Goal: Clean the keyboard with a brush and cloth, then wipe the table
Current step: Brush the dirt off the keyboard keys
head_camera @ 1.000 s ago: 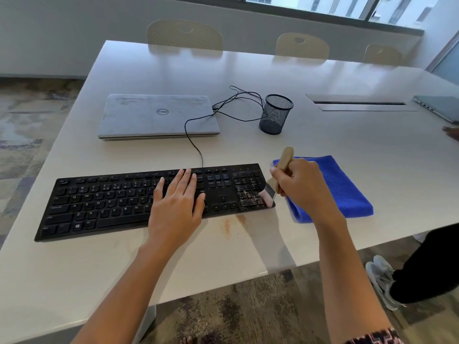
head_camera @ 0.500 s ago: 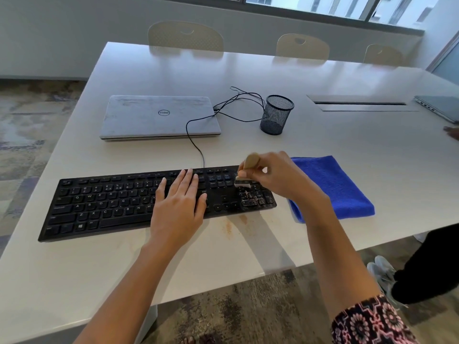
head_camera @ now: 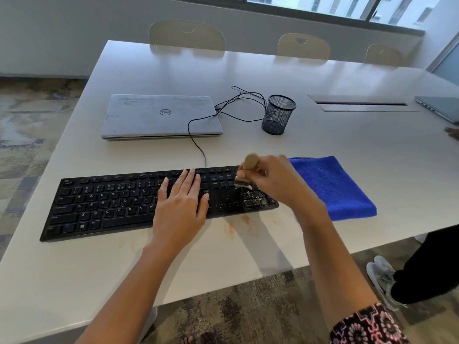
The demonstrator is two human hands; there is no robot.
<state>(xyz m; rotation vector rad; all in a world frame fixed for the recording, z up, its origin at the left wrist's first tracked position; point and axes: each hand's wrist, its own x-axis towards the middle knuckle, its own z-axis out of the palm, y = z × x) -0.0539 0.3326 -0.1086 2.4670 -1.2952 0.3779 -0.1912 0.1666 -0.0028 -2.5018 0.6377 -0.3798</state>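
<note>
Your right grip (head_camera: 275, 181) has carried the brush (head_camera: 250, 162) from the near right corner of the keyboard (head_camera: 111, 202) to its far keys, clenched round the wooden handle. Your left grip (head_camera: 181, 202) lies flat, released, pressing the keyboard near the front edge of the bench (head_camera: 347, 145). If you brush too hard, the crumbs (head_camera: 258, 200) on the number pad may sink between keys or scatter onto the blue cloth (head_camera: 332, 187) just beside.

My left hand (head_camera: 181, 202) flat, palm down, fingers straight and together, forearm extended. My right hand (head_camera: 273, 180) curled, gripping brush (head_camera: 250, 162) handle, wrist bent inward.
</note>
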